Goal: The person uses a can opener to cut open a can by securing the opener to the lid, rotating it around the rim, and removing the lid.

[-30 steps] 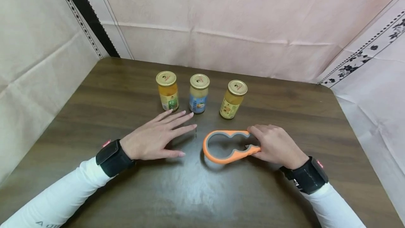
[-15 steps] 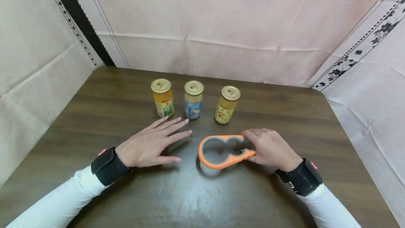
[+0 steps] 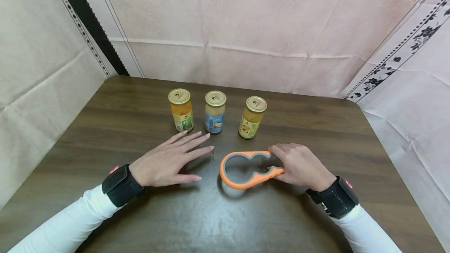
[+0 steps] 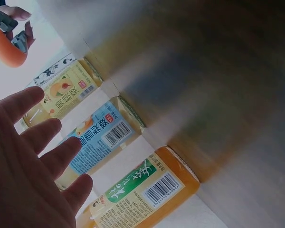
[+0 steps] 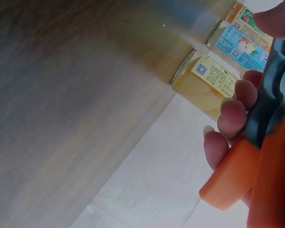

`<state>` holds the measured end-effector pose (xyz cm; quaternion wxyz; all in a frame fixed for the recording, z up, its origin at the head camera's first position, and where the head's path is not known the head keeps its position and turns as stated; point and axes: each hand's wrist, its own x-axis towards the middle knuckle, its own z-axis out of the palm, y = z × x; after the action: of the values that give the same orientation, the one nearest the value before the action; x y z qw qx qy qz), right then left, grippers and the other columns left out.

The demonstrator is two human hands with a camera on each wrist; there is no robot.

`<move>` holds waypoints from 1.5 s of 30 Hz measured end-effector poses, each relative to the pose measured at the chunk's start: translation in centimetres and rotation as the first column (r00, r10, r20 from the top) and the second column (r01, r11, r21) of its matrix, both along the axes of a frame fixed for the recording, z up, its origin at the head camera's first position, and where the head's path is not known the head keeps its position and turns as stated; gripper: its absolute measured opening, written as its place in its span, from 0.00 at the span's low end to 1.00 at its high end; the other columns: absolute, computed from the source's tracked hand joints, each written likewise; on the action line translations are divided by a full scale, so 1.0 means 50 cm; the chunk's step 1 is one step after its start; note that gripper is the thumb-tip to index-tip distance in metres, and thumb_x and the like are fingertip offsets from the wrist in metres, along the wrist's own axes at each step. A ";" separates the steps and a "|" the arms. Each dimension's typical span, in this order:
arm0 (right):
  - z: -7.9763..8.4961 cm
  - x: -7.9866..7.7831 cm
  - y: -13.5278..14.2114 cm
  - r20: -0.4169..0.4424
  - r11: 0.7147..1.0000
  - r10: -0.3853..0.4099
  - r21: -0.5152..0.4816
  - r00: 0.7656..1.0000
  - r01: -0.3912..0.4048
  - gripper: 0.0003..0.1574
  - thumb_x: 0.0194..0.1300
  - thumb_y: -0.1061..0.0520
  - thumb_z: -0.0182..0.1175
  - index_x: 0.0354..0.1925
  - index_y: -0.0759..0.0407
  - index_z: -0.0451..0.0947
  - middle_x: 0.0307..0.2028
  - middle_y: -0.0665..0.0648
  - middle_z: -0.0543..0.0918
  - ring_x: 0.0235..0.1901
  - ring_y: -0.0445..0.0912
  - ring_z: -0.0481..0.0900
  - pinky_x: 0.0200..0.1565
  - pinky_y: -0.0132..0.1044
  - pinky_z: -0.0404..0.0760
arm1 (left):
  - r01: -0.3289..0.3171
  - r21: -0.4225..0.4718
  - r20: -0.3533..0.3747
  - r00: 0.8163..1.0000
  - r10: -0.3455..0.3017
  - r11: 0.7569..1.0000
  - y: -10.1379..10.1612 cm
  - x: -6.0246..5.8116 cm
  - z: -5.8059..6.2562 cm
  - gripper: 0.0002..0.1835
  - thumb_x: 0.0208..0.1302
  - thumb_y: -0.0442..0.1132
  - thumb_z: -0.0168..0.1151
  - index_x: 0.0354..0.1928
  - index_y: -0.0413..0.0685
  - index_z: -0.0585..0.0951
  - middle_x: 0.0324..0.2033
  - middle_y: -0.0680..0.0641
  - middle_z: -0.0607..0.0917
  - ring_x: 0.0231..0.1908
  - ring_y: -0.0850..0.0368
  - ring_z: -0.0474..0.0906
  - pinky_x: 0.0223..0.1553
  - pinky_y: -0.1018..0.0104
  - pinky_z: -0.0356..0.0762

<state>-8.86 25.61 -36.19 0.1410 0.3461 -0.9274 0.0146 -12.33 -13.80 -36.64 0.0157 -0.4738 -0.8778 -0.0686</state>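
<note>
My right hand (image 3: 299, 165) grips both handle ends of an orange jar opener (image 3: 240, 186) with a grey scalloped lining. Its loop points left and encloses nothing. In the right wrist view, fingers curl around the jar opener (image 5: 232, 178). My left hand (image 3: 165, 164), palm down with fingers spread, holds nothing. Its fingertips are near the left jar (image 3: 182, 116), which has orange contents and a yellow-green label; contact cannot be told. Beside it stand a blue-labelled jar (image 3: 215, 114) and, further right, a yellow-labelled jar (image 3: 250, 120). All three stand upright with gold lids on.
The dark wooden table (image 3: 133, 108) has rounded far corners. White cloth (image 3: 246, 22) hangs behind it and at both sides, with a black floral border (image 3: 390, 65) at the right.
The head view tilts slightly, so the scene sits a little lower and further left. Hands, jars and jar opener keep their places relative to one another.
</note>
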 end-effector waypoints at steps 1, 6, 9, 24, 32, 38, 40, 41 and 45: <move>-0.001 0.000 0.000 0.001 1.000 0.001 -0.001 1.000 -0.001 0.34 0.40 0.48 0.79 0.47 0.56 0.81 0.36 0.49 0.85 0.30 0.42 0.81 0.34 0.41 0.82 | 0.000 0.000 0.003 1.000 0.000 1.000 0.000 0.000 0.000 0.42 0.68 0.73 0.49 0.79 0.66 0.57 0.81 0.51 0.53 0.81 0.52 0.46 0.80 0.47 0.44; -0.004 -0.001 0.002 0.015 1.000 -0.006 -0.001 1.000 0.006 0.34 0.41 0.47 0.79 0.48 0.57 0.81 0.36 0.49 0.85 0.30 0.42 0.81 0.34 0.40 0.82 | -0.001 -0.006 0.005 1.000 0.001 1.000 -0.002 -0.001 -0.001 0.42 0.69 0.73 0.48 0.79 0.66 0.57 0.81 0.52 0.53 0.80 0.52 0.47 0.80 0.48 0.44; -0.004 -0.002 0.004 0.019 1.000 -0.012 0.002 1.000 0.012 0.34 0.42 0.47 0.79 0.48 0.57 0.81 0.36 0.49 0.85 0.30 0.42 0.81 0.34 0.40 0.82 | -0.003 -0.012 0.005 1.000 0.003 1.000 -0.002 -0.002 -0.001 0.42 0.69 0.74 0.46 0.79 0.66 0.57 0.81 0.53 0.52 0.80 0.53 0.47 0.80 0.48 0.44; -0.019 -0.013 0.020 0.262 0.994 -0.106 0.050 0.959 0.097 0.49 0.48 0.16 0.64 0.48 0.53 0.78 0.35 0.44 0.77 0.25 0.35 0.68 0.28 0.31 0.72 | -0.020 -0.025 0.044 0.999 0.021 0.999 -0.004 -0.006 -0.002 0.42 0.69 0.75 0.44 0.79 0.67 0.56 0.81 0.54 0.51 0.80 0.53 0.47 0.80 0.47 0.45; -0.023 -0.019 0.034 0.255 0.992 -0.130 0.029 0.958 0.126 0.45 0.50 0.26 0.72 0.50 0.58 0.80 0.39 0.49 0.76 0.35 0.41 0.71 0.38 0.39 0.78 | -0.012 -0.015 0.027 1.000 0.013 1.000 -0.005 -0.007 0.001 0.42 0.69 0.74 0.45 0.79 0.66 0.57 0.81 0.52 0.54 0.80 0.52 0.48 0.80 0.47 0.45; -0.014 -0.020 0.039 0.332 0.989 -0.145 0.021 0.932 0.146 0.45 0.51 0.31 0.75 0.55 0.60 0.80 0.43 0.49 0.75 0.41 0.44 0.71 0.45 0.44 0.75 | -0.010 -0.012 0.022 1.000 0.011 1.000 -0.004 -0.008 0.001 0.42 0.69 0.74 0.47 0.79 0.65 0.58 0.80 0.51 0.55 0.80 0.52 0.49 0.80 0.47 0.46; -0.011 -0.020 0.040 0.356 0.989 -0.146 0.020 0.923 0.148 0.44 0.52 0.33 0.75 0.57 0.60 0.80 0.43 0.50 0.76 0.42 0.44 0.71 0.45 0.43 0.75 | -0.011 -0.011 0.022 1.000 0.011 1.000 -0.004 -0.008 0.001 0.42 0.69 0.73 0.48 0.79 0.65 0.59 0.80 0.51 0.55 0.80 0.52 0.50 0.80 0.47 0.46; -0.009 -0.019 0.040 0.365 0.988 -0.148 0.020 0.919 0.151 0.44 0.53 0.34 0.75 0.57 0.60 0.80 0.44 0.50 0.76 0.42 0.44 0.71 0.45 0.43 0.75 | -0.012 -0.009 0.022 1.000 0.013 1.000 -0.005 -0.008 0.000 0.42 0.69 0.73 0.48 0.79 0.65 0.59 0.80 0.51 0.55 0.80 0.52 0.50 0.79 0.47 0.46; -0.004 -0.016 0.039 0.375 0.988 -0.153 0.023 0.914 0.156 0.44 0.54 0.34 0.75 0.59 0.60 0.79 0.46 0.50 0.77 0.44 0.44 0.72 0.46 0.44 0.76 | -0.015 -0.013 0.019 1.000 0.015 1.000 -0.005 -0.007 0.000 0.42 0.69 0.73 0.48 0.79 0.65 0.59 0.80 0.51 0.55 0.80 0.52 0.49 0.79 0.47 0.47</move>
<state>-9.67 27.57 -36.38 -0.0374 0.2621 -0.9616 0.0727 -12.70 -14.03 -36.66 0.0050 -0.4666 -0.8819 -0.0673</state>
